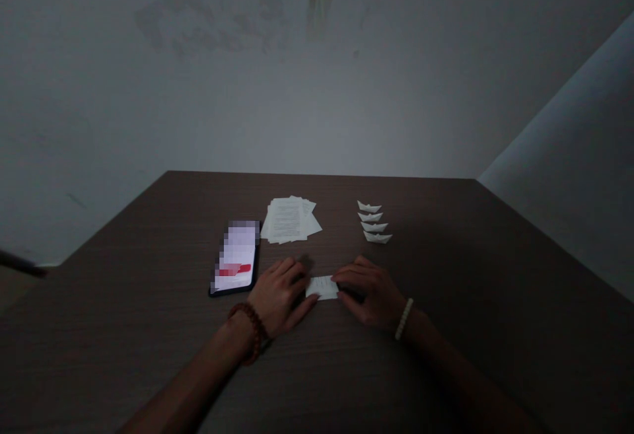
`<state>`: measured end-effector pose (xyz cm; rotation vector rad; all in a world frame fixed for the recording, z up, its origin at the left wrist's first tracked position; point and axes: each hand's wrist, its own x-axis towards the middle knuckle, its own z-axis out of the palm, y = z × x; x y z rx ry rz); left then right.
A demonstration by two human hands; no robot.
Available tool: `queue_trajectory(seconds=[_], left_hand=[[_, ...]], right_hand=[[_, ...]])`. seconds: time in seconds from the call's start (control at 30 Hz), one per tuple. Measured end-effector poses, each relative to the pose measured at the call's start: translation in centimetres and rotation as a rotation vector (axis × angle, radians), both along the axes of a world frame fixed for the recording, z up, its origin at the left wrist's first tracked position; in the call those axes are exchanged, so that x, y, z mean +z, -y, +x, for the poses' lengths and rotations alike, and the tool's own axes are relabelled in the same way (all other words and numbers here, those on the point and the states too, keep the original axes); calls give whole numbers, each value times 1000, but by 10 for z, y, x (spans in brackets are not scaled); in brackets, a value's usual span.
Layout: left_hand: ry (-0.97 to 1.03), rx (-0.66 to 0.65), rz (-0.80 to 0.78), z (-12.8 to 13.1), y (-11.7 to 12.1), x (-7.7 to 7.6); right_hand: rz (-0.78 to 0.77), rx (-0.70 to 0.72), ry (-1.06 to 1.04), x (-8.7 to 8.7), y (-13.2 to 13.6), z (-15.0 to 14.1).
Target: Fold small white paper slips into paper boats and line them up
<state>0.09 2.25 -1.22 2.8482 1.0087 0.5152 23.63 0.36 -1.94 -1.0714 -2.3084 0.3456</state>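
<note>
A small folded piece of printed paper (322, 287) lies on the dark wooden table (317, 381) between my hands. My left hand (281, 294) grips its left end, with the thumb along the lower corner and the fingers curled at the upper one. At the right end, my right hand (372, 292) pinches the paper between thumb and fingers. Parts of both ends are hidden under the fingers. Beyond my right hand, several small folded paper boats (375, 228) stand in a column.
A stack of loose printed sheets (287, 220) lies beyond my left hand. To its near left rests a phone (236, 255) with a lit screen, close to my left wrist. A pale wall (317, 104) rises behind the table's far edge.
</note>
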Motion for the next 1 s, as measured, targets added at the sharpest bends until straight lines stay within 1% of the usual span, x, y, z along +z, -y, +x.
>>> queue_trajectory(seconds=[0.1, 0.17, 0.33, 0.43, 0.57, 0.67, 0.8, 0.9, 1.0], left_hand=[[34, 7, -30, 0, 0, -1], [60, 24, -12, -1, -1, -3], [184, 74, 154, -3, 1, -6], [203, 24, 241, -2, 3, -5], [123, -79, 318, 1, 4, -3], [86, -110, 327, 2, 3, -5], [111, -146, 312, 1, 1, -9], [111, -168, 256, 0, 1, -11], [179, -167, 160, 1, 3, -8]], right_hand=[[15, -23, -10, -5, -2, -1], [30, -31, -18, -7, -3, -3], [29, -113, -98, -7, -2, -11], [19, -185, -132, -6, 1, -15], [10, -250, -133, -7, 3, -17], [0, -277, -133, -8, 3, -17], [9, -290, -123, -7, 4, -17], [15, -305, -124, -6, 3, -17], [6, -296, -107, -7, 2, -15]])
